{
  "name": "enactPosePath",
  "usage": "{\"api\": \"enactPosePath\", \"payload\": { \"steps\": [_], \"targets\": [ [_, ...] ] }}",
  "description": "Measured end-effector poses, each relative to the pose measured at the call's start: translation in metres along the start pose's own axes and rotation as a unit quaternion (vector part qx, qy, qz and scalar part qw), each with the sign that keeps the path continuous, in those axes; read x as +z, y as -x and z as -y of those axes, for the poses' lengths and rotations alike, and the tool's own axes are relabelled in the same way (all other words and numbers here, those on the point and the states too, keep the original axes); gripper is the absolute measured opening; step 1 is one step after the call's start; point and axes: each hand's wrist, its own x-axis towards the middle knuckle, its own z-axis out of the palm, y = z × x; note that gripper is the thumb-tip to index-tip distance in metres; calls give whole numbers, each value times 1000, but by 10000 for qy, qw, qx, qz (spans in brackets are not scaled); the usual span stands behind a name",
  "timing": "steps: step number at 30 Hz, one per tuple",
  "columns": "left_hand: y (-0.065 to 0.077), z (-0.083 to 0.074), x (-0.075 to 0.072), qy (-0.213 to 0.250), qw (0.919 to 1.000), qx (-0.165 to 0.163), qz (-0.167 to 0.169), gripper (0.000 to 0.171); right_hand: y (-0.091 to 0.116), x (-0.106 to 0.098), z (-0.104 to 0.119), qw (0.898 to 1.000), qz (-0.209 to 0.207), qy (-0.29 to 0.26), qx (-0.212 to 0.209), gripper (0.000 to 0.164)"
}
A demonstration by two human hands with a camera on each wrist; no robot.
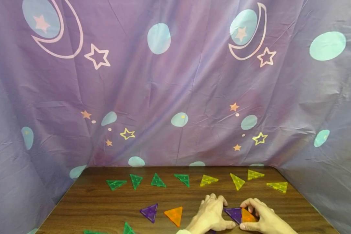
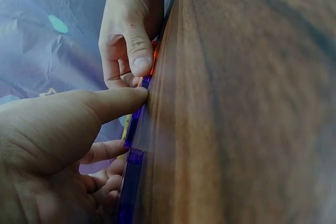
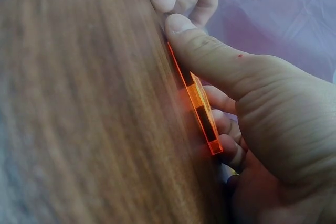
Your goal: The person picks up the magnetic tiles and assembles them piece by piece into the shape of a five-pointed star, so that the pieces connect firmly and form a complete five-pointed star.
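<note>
Toward the right front of the wooden table, a translucent purple triangle tile [image 1: 235, 214] lies edge to edge with an orange triangle tile [image 1: 247, 215]. My left hand [image 1: 211, 213] holds the purple one between thumb and fingers. On the other side, my right hand [image 1: 264, 216] grips the orange tile, its thumb at the near corner and fingers at the far side. The left wrist view shows the two thumbs close together along the tiles' near edge. Another purple tile [image 2: 130, 187] lies beside the left hand, mostly hidden by it in the head view.
Left of my hands lie a loose purple triangle [image 1: 150, 213] and a loose orange triangle [image 1: 175, 216]. Several green triangles [image 1: 158, 180] and several yellow triangles [image 1: 237, 181] line the back. More green pieces [image 1: 128, 228] show at the bottom. A patterned purple cloth [image 1: 163, 97] hangs behind the table.
</note>
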Motion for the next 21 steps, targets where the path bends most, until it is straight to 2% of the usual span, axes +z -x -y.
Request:
{"api": "enactPosePath", "payload": {
  "steps": [6,11,16,21],
  "targets": [
    [3,6,-18,340,9992,-45,188,58,-3,3,-1,10000,1,26,-74,54],
    [8,18,-41,524,9986,-73,-7,64,-4,8,-5,9996,-183,23,-206,55],
    [19,38,-61,732,9971,-157,-141,68,-4,9,-8,9992,-267,-63,-283,56],
    [35,55,-67,765,9969,-180,7,65,0,1,-11,9996,-5,-282,-29,52]
  ]
}}
